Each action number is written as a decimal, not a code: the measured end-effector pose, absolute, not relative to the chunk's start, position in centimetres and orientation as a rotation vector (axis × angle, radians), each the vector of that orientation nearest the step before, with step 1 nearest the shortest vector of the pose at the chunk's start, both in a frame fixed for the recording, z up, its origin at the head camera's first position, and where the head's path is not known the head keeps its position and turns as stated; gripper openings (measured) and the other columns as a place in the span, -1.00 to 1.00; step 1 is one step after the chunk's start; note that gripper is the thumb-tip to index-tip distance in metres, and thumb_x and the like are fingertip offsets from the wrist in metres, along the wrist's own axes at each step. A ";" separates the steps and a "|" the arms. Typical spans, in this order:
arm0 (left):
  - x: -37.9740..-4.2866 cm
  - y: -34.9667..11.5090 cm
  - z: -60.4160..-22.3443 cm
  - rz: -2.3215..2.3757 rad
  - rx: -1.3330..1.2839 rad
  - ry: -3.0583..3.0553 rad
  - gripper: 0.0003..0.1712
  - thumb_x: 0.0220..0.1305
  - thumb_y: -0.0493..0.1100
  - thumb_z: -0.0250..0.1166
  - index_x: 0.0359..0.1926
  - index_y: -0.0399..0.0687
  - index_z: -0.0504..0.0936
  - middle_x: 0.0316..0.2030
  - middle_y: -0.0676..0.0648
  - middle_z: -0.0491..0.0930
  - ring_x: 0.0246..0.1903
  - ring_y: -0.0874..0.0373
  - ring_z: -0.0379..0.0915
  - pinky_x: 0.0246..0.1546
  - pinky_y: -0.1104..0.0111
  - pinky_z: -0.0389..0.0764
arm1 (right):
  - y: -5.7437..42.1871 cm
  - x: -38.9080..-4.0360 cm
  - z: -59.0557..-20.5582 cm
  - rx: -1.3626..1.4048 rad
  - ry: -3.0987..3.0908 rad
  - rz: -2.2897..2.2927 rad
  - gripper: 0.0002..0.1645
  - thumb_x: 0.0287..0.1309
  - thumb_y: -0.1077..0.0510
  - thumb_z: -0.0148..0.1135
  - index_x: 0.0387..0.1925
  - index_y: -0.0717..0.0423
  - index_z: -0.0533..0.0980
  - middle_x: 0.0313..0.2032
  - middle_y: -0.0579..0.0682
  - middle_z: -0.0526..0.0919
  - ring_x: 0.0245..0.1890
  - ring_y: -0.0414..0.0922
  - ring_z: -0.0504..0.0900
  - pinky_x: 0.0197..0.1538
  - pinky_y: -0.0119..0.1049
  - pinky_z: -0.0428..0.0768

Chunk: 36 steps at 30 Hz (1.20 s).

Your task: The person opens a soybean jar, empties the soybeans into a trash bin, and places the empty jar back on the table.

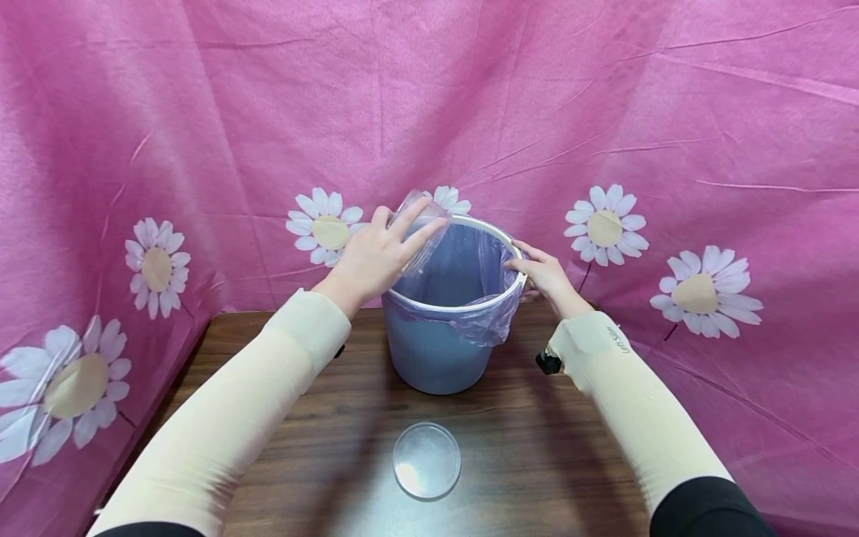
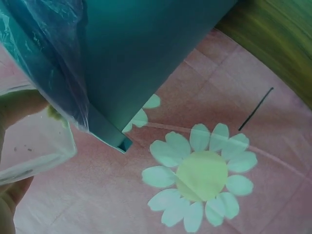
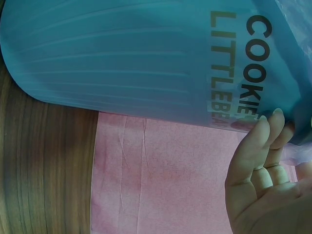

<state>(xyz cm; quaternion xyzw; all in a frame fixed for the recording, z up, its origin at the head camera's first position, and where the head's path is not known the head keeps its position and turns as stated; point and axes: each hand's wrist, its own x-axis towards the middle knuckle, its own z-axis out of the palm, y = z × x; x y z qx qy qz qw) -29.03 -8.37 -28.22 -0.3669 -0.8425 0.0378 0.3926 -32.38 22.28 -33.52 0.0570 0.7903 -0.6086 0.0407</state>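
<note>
My left hand (image 1: 376,253) grips a clear plastic container (image 2: 41,141), tipped on its side at the left part of the trash can's rim. A few small brown specks show on the container's wall in the left wrist view. The blue-grey trash can (image 1: 436,354) stands upright, with a white rim ring and a thin purple bag (image 1: 493,322) lining it and hanging over the right side. At the right of the rim, my right hand (image 1: 546,276) holds the edge, thumb and fingers on either side. In the right wrist view its fingertips (image 3: 263,129) touch the outer wall below the bag.
A round clear lid (image 1: 426,460) lies on the brown wooden table (image 1: 322,462) in front of the can. Behind the table and along both sides hangs a pink cloth (image 1: 255,112) with white daisies. Lettering (image 3: 256,58) runs down the can's outer wall.
</note>
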 end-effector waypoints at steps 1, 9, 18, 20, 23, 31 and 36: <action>-29.0 -8.4 -28.2 0.088 -0.921 -2.135 -0.17 0.14 -0.31 0.31 0.43 0.21 0.32 0.44 -0.13 0.23 -0.18 -0.20 0.39 -0.62 0.18 0.57 | 22.3 -32.4 -33.5 0.171 2.422 -1.861 -0.16 0.22 0.08 0.28 0.49 -0.25 0.20 -0.55 -0.27 0.58 -0.72 -0.30 0.53 -0.55 -0.33 0.66; -29.1 -8.1 -28.6 0.082 -0.894 -2.119 -0.20 0.16 -0.26 0.29 0.44 0.16 0.31 0.44 -0.18 0.21 -0.21 -0.19 0.39 -0.65 0.19 0.56 | 22.0 -31.8 -32.8 0.176 2.391 -1.876 -0.17 0.24 0.12 0.26 0.49 -0.20 0.20 -0.56 -0.25 0.58 -0.73 -0.28 0.52 -0.55 -0.32 0.65; -29.1 -8.3 -28.9 0.092 -0.971 -2.130 -0.10 0.05 -0.27 0.39 0.44 0.16 0.30 0.43 -0.16 0.22 -0.22 -0.19 0.38 -0.58 0.19 0.59 | 22.3 -32.4 -33.6 0.168 2.422 -1.866 -0.18 0.23 0.07 0.28 0.48 -0.25 0.22 -0.54 -0.27 0.57 -0.74 -0.30 0.51 -0.56 -0.33 0.65; -29.1 -8.3 -29.0 0.088 -0.994 -2.099 -0.13 0.08 -0.27 0.36 0.44 0.17 0.30 0.43 -0.16 0.23 -0.20 -0.19 0.39 -0.55 0.19 0.60 | 22.3 -32.3 -33.5 0.165 2.430 -1.860 -0.18 0.23 0.06 0.28 0.48 -0.24 0.22 -0.53 -0.26 0.56 -0.74 -0.30 0.50 -0.55 -0.33 0.65; -29.1 -8.3 -29.0 0.084 -1.029 -2.069 -0.16 0.11 -0.27 0.33 0.43 0.18 0.32 0.44 -0.14 0.24 -0.19 -0.19 0.40 -0.56 0.19 0.60 | 22.3 -32.3 -33.5 0.166 2.428 -1.857 -0.18 0.24 0.07 0.28 0.48 -0.24 0.22 -0.51 -0.26 0.57 -0.73 -0.30 0.52 -0.54 -0.33 0.65; -29.0 -7.9 -28.9 0.157 -1.033 -2.084 -0.19 0.18 -0.30 0.30 0.44 0.18 0.31 0.43 -0.14 0.27 -0.17 -0.23 0.43 -0.46 0.15 0.65 | 22.4 -32.4 -33.6 0.176 2.425 -1.865 -0.19 0.23 0.06 0.28 0.48 -0.23 0.22 -0.50 -0.26 0.56 -0.72 -0.30 0.52 -0.53 -0.32 0.66; -29.0 -7.9 -29.0 0.153 -1.008 -2.031 -0.26 0.26 -0.37 0.16 0.42 0.20 0.34 0.41 -0.12 0.30 -0.20 -0.21 0.43 -0.52 0.16 0.64 | 22.4 -32.5 -33.6 0.182 2.427 -1.863 -0.18 0.23 0.06 0.29 0.48 -0.23 0.23 -0.50 -0.26 0.56 -0.72 -0.30 0.52 -0.54 -0.31 0.66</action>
